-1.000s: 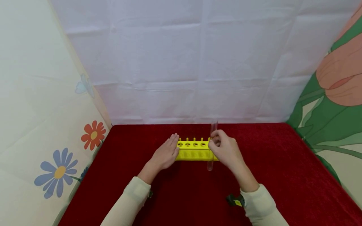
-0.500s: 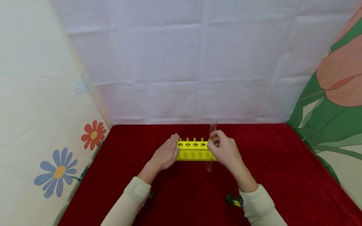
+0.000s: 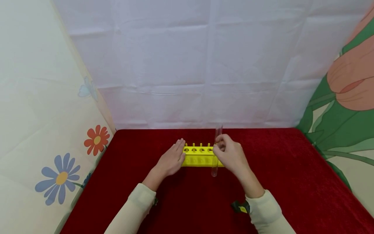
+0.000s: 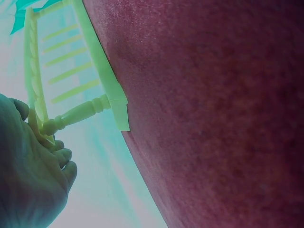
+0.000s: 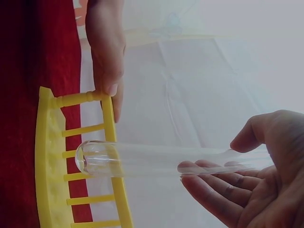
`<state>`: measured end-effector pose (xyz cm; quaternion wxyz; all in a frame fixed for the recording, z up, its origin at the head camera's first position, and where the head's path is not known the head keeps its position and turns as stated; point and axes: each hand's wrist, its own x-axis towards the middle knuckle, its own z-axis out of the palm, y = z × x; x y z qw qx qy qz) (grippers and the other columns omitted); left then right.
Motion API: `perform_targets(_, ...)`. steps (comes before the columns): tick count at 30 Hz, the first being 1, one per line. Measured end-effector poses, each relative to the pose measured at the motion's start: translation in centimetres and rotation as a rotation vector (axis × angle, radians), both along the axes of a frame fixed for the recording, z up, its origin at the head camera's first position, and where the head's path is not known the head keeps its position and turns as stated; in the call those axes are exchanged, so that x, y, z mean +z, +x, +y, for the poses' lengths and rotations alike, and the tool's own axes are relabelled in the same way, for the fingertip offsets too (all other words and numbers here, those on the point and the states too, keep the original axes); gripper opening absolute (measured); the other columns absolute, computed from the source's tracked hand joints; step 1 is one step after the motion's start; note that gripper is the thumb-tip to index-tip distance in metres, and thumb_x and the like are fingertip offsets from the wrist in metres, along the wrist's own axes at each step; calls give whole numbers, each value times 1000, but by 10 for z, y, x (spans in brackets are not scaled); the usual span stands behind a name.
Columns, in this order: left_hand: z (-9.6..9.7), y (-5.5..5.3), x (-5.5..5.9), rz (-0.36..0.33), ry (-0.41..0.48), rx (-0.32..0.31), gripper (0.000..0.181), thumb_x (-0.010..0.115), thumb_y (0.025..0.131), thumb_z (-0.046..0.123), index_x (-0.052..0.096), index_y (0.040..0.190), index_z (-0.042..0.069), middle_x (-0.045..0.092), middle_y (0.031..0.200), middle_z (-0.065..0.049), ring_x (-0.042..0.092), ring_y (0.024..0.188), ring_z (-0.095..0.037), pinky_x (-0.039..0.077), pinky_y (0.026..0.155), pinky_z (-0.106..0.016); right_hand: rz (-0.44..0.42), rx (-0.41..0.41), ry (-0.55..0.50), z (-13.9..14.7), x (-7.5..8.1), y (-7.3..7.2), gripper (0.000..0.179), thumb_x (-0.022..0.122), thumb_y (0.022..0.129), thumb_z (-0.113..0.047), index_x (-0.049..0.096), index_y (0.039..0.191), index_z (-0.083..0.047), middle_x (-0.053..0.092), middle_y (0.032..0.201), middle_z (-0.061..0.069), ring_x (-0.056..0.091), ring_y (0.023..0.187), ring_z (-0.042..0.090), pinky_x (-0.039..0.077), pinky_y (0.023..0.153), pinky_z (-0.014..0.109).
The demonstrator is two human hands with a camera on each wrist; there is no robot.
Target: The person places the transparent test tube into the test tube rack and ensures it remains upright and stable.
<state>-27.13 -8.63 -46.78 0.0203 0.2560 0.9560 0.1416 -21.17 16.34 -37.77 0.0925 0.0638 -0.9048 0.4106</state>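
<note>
A clear glass test tube [image 5: 133, 159] is held between the thumb and fingers of my right hand [image 3: 232, 155]. It tilts in front of the right part of a yellow test tube rack [image 3: 198, 160], its rounded end pointing down. In the right wrist view that end lies outside the rack, overlapping its bars; whether they touch I cannot tell. My left hand [image 3: 171, 158] holds the left end of the rack's top plate, with thumb and fingers on opposite sides. Several round holes show along the top plate; those at the right are covered by my right hand.
The rack stands on a table [image 3: 187, 201] covered in dark red cloth. A white cloth wall [image 3: 163, 65] rises behind its far edge. Flower-patterned panels [image 3: 38, 107] flank both sides. A dark strap piece [image 3: 241, 207] sits at my right wrist.
My right hand and the test tube have shifted slightly to the left along the rack. The left hand and the rack stay in place.
</note>
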Motion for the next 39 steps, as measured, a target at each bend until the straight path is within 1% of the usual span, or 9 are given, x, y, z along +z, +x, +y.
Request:
perform_targets(8,0,0,-2,2,-2,6,60,23,112,35,12,163,6,11,170,-8,8,157,-19,13,127,-35,-11,4,-13,-3,2,-1,25,58,93,-21,61,115,-7,73,101,8,68,89,22,56,78,39)
perform_targets(22,1,0,0,12,-3,1,59,22,112,35,13,163,5,12,170,-8,9,157,-19,13,127,-35,-11,19,-29,-7,4,-3,26,59,95,-22,61,116,-7,72,102,9,68,88,21,55,76,38)
perform_targets(31,1,0,0,-1,-2,4,60,23,112,34,12,163,5,11,170,-9,8,157,-20,14,127,-36,-7,32,-34,-9,5,-4,28,59,94,-24,61,117,-8,72,102,7,67,88,21,56,77,38)
perform_targets(36,1,0,0,-3,-2,3,60,23,112,34,12,163,5,11,170,-9,8,157,-21,14,127,-36,-3,37,-35,-9,4,-5,29,58,94,-23,61,118,-6,73,102,7,68,88,20,56,76,38)
perform_targets(39,0,1,0,-4,2,0,60,23,112,34,12,163,5,10,170,-9,8,157,-21,14,127,-37,2,39,-33,-10,5,-6,27,58,95,-22,61,117,-7,73,101,8,68,87,20,56,76,38)
